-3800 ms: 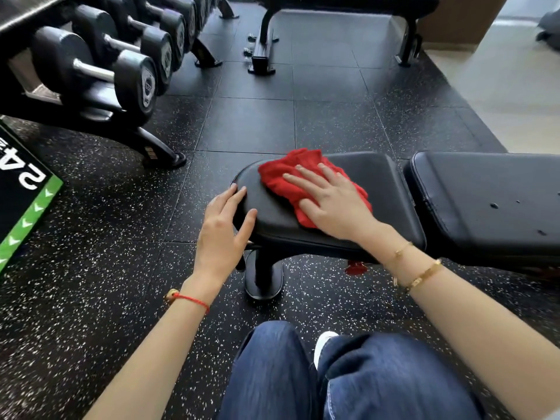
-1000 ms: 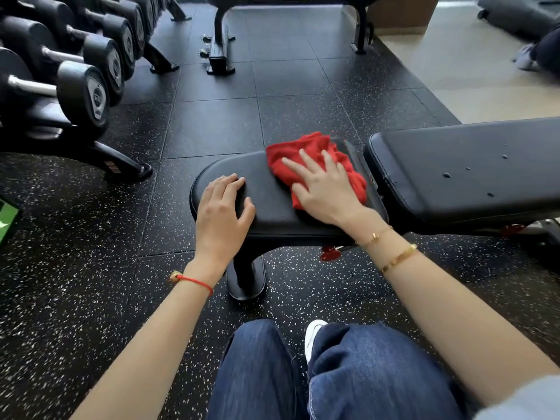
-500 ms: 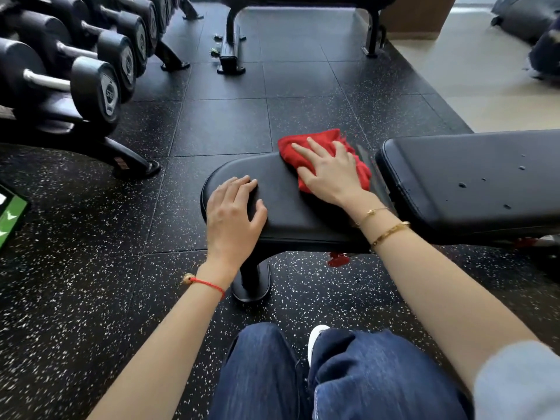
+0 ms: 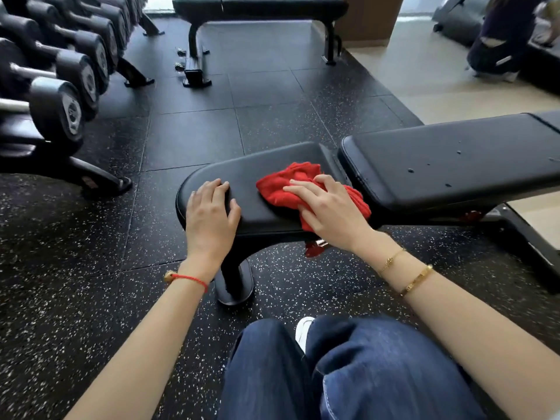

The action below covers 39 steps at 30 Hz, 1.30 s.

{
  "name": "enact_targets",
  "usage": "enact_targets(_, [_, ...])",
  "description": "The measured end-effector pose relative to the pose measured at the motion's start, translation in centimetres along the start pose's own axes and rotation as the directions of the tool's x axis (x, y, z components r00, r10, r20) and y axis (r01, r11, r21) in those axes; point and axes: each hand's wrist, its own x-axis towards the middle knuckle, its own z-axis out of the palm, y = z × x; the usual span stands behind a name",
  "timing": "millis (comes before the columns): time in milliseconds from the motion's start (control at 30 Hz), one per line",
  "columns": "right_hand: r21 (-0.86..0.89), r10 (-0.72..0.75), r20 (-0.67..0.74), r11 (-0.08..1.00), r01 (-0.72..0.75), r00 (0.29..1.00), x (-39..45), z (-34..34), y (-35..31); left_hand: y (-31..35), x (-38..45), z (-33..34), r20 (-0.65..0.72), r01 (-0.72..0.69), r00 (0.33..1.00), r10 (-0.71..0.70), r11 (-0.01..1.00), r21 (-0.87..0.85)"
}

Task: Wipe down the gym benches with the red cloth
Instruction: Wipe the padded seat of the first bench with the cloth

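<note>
A crumpled red cloth (image 4: 291,184) lies mid-frame on the black bench (image 4: 257,174), flat-fingered right hand (image 4: 325,207) pressing it, left hand (image 4: 210,216) resting open beside.

Black rubber floor tiles (image 4: 194,140) flecked with white, laid in a grid. Rack of dumbbells (image 4: 57,86) ranged along the left side, its feet planted on the tiles. Pale smooth flooring (image 4: 424,86) beyond the rubber on the right, lit brightly. Wooden-brown column base (image 4: 366,19) at the back, near the seam of the two floors. Another person (image 4: 500,40) crouched at far right beside dark equipment.
</note>
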Motion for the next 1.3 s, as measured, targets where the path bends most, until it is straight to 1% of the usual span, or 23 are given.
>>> enact_targets(67, [-0.026,0.075,-0.029,0.997,-0.076,0.997,-1.1,-1.0,1.7,1.0,-0.2,-0.1,0.020,-0.016,1.000,0.016,1.000,-0.010])
enact_targets(133, [-0.051,0.138,-0.071,0.989,-0.141,0.988,-1.9,-2.1,3.6,3.0,-0.6,0.0,0.004,-0.074,0.997,0.074,0.993,-0.089])
enact_targets(200, [-0.084,0.180,-0.101,0.978,-0.188,0.979,-2.4,-3.3,5.7,6.0,-0.9,0.4,-0.003,-0.132,0.991,0.133,0.977,-0.169])
enact_targets(300, [-0.115,0.259,-0.114,0.956,-0.271,0.959,-2.8,-3.9,9.0,11.1,-0.6,2.1,0.046,-0.205,0.975,0.217,0.961,-0.187])
enact_targets(400, [-0.101,0.333,-0.087,0.935,-0.340,0.939,-3.1,-2.9,12.0,15.6,0.2,5.2,0.102,-0.196,0.971,0.214,0.968,-0.159])
enact_targets(467, [-0.047,0.354,-0.071,0.933,-0.358,0.933,-3.2,-1.7,13.5,17.9,0.8,7.4,0.109,-0.168,0.977,0.184,0.975,-0.142])
enact_targets(533, [0.023,0.350,-0.064,0.937,-0.349,0.935,-2.8,-0.8,14.7,19.7,1.5,9.1,0.104,-0.142,0.983,0.151,0.985,-0.095])
enact_targets(600, [0.052,0.318,-0.040,0.947,-0.316,0.947,-2.0,-0.6,16.1,20.9,2.0,10.4,0.093,-0.105,0.990,0.108,0.994,-0.039])
enact_targets(700, [0.072,0.315,0.011,0.946,-0.315,0.949,0.1,-0.4,19.0,21.1,2.2,11.5,0.061,-0.080,0.995,0.077,0.996,0.046])
enact_targets(767, [0.073,0.305,0.081,0.948,-0.311,0.949,2.1,-0.4,20.5,20.8,2.2,11.8,0.011,-0.083,0.997,0.082,0.994,0.069])
enact_targets(867, [0.082,0.209,0.177,0.971,-0.226,0.962,3.8,-0.4,21.0,20.8,2.2,12.1,-0.029,-0.077,0.996,0.081,0.989,0.126])
enact_targets(967, [0.131,0.077,0.183,0.986,-0.102,0.980,2.6,-0.6,20.9,20.9,2.3,12.2,-0.048,-0.057,0.997,0.065,0.987,0.151])
enact_targets(1033, [0.151,0.002,0.152,0.988,-0.025,0.988,1.0,-0.7,21.4,20.8,2.2,12.2,-0.062,-0.059,0.996,0.068,0.988,0.142])
enact_targets(1100, [0.143,-0.030,0.109,0.990,0.014,0.994,-0.5,-0.8,22.7,20.8,2.2,12.2,-0.072,-0.058,0.995,0.068,0.989,0.136])
enact_targets(1133, [0.147,-0.020,0.096,0.989,0.006,0.995,-1.0,-0.9,23.7,20.8,2.2,12.1,-0.074,-0.052,0.995,0.062,0.990,0.133])
enact_targets(1200, [0.145,0.043,0.097,0.988,-0.057,0.994,-1.0,-1.1,25.8,20.9,2.2,12.0,-0.075,-0.046,0.996,0.056,0.991,0.128])
enact_targets(1300, [0.130,0.162,0.160,0.974,-0.184,0.974,1.3,-1.0,27.6,20.9,2.1,11.9,-0.072,-0.044,0.996,0.053,0.991,0.128])
